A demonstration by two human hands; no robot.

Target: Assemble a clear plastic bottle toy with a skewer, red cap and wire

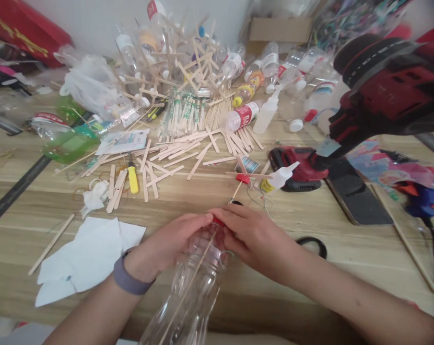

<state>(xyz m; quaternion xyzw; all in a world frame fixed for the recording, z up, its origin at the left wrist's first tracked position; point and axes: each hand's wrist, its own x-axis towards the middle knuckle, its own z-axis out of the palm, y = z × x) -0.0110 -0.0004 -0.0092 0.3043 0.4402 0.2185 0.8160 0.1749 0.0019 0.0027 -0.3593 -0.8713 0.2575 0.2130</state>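
Observation:
A clear plastic bottle (197,282) lies tilted toward me, its neck pointing away. Around its neck and shoulder closes my left hand (179,239), thumb by the red cap (217,221). My right hand (245,230) grips the cap from the other side, fingers wrapped over it. Inside the bottle a thin wooden stick (191,282) runs lengthwise. Beyond the cap, a stick end carries a second red cap (242,178) with a flat wooden strip across it. A small loop of thin wire hangs near the right fingers.
Several popsicle sticks (173,148) and bottles cover the back. A red-black power drill (385,91) stands at right beside a phone (358,191). Nearby are a glue bottle (279,178), a yellow-handled screwdriver (133,178), scissors handles (312,245) and white paper (87,254).

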